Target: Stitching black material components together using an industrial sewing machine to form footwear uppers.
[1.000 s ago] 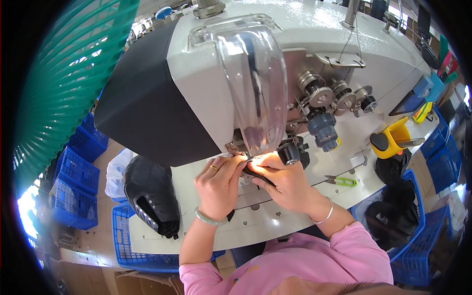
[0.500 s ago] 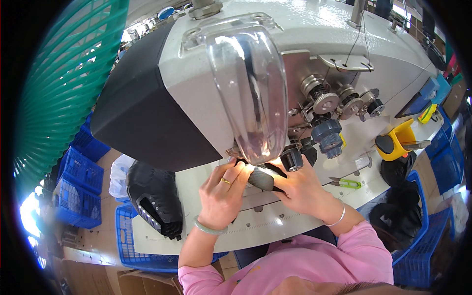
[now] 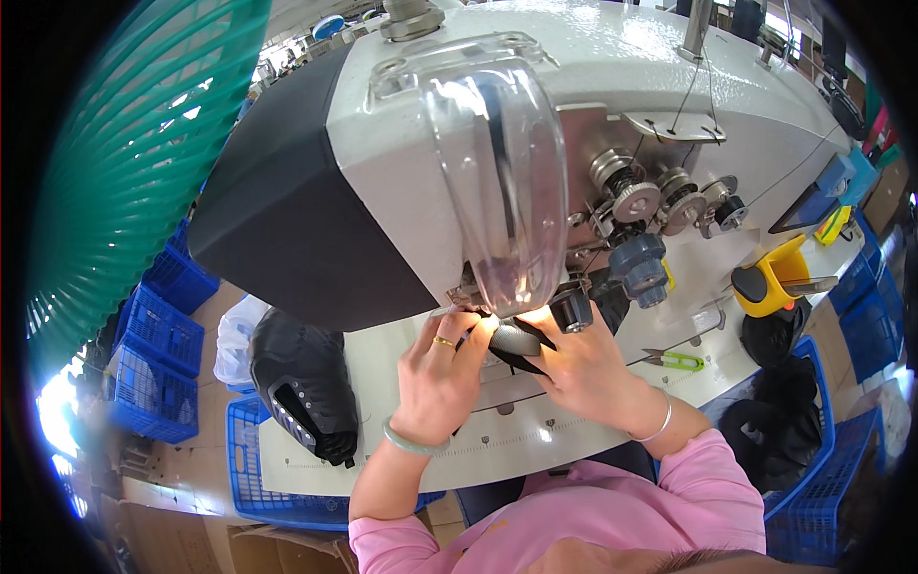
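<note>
Under the sewing machine's (image 3: 392,143) clear plastic guard (image 3: 497,182), both hands hold a black and grey fabric piece (image 3: 516,339) at the stitching spot. My left hand (image 3: 442,375) has its fingertips pressed together on the piece's left side, close to the lit needle area. On the other side, my right hand (image 3: 581,365) pinches the black part, with its fingertips partly behind a small dark machine wheel. The guard and my fingers hide the needle and the piece's far edge.
Black shoe uppers (image 3: 304,383) lie stacked at the table's left. To the right are green thread snips (image 3: 681,361) and a yellow holder (image 3: 771,279). Blue baskets (image 3: 244,469) flank the table. A green fan guard (image 3: 143,172) rises at far left.
The view has shifted slightly. Between my hands, the grey part of the fabric piece has turned and moved a little right and farther in. Both hands keep their hold near the needle.
</note>
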### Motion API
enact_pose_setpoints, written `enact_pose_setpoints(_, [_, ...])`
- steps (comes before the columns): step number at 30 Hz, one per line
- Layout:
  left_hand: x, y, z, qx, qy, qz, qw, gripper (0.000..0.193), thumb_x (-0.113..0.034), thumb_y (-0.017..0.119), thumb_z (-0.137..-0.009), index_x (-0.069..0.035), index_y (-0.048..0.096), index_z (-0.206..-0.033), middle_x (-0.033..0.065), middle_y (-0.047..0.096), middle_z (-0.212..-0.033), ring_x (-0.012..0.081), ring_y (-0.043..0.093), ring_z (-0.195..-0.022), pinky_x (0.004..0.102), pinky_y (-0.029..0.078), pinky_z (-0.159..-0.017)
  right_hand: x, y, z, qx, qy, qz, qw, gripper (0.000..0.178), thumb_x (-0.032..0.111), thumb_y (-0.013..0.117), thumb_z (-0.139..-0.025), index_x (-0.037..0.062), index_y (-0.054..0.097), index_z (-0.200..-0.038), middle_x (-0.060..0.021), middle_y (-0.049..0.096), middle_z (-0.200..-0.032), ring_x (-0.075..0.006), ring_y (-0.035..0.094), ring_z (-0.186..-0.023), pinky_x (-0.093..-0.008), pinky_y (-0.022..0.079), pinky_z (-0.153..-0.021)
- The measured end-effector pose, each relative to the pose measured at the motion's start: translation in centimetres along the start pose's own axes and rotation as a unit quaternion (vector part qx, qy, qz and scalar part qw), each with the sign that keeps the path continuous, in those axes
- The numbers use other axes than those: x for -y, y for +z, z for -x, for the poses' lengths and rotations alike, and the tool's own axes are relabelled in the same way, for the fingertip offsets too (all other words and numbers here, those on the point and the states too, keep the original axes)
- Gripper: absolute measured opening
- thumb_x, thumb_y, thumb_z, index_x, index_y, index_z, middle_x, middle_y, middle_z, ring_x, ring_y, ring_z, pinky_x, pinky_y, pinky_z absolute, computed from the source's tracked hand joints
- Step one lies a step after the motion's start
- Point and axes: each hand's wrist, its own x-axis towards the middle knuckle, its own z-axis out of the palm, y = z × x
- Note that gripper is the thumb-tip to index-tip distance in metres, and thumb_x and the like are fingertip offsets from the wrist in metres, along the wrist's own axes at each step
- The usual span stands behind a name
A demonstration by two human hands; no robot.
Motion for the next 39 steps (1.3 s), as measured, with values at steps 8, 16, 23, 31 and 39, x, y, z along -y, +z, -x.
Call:
enact_pose_setpoints(8, [0.5,0.1,0.1,-0.003,0.012,0.006,1.000,0.031,0.005,0.064,-0.067,-0.005,0.066,-0.097,0.0045,0.060,-0.098,0.0221,0.063,-0.085,0.0296,0.055,-0.059,-0.1,-0.4,-0.3,0.031,0.000,0.011,0.999,0.020,0.011,0.069,-0.066,0.0047,0.066,-0.085,-0.0130,0.057,-0.095,-0.0320,0.053,-0.103,-0.0430,0.041,-0.085])
enact_pose_setpoints(16, [0.5,0.2,0.1,0.002,0.015,0.004,1.000,0.028,0.005,0.063,-0.068,-0.003,0.065,-0.095,0.0059,0.060,-0.101,0.0228,0.064,-0.089,0.0301,0.056,-0.059,0.2,-0.3,-0.2,0.031,0.004,0.017,0.999,0.015,0.011,0.066,-0.068,0.0031,0.066,-0.080,-0.0104,0.057,-0.089,-0.0307,0.053,-0.100,-0.0422,0.040,-0.087])
enact_pose_setpoints(23, [0.5,-0.1,0.0,0.019,0.001,0.020,1.000,0.031,0.005,0.068,-0.069,-0.005,0.066,-0.098,0.0070,0.062,-0.096,0.0270,0.066,-0.090,0.0340,0.057,-0.069,0.5,0.3,-0.2,0.022,-0.003,0.034,0.999,0.015,0.011,0.063,-0.067,0.0030,0.066,-0.079,-0.0112,0.056,-0.087,-0.0333,0.053,-0.099,-0.0450,0.038,-0.090])
enact_pose_setpoints(31, [0.3,-0.4,-0.1,-0.012,0.062,-0.027,0.998,0.033,0.005,0.067,-0.064,-0.005,0.070,-0.095,0.0067,0.067,-0.098,0.0262,0.068,-0.091,0.0356,0.058,-0.073,0.0,0.3,0.0,0.029,0.009,0.000,1.000,0.020,0.010,0.066,-0.070,0.0037,0.068,-0.089,-0.0118,0.057,-0.091,-0.0358,0.051,-0.104,-0.0469,0.037,-0.092])
enact_pose_setpoints(39, [0.6,-0.1,-0.3,-0.045,-0.108,0.106,0.987,0.019,0.000,0.073,-0.073,-0.006,0.071,-0.091,0.0055,0.068,-0.078,0.0241,0.065,-0.071,0.0331,0.053,-0.062,0.2,-0.5,-0.2,0.054,0.023,-0.037,0.998,0.037,0.010,0.068,-0.074,0.0072,0.063,-0.111,-0.0082,0.058,-0.107,-0.0349,0.049,-0.112,-0.0445,0.036,-0.093])
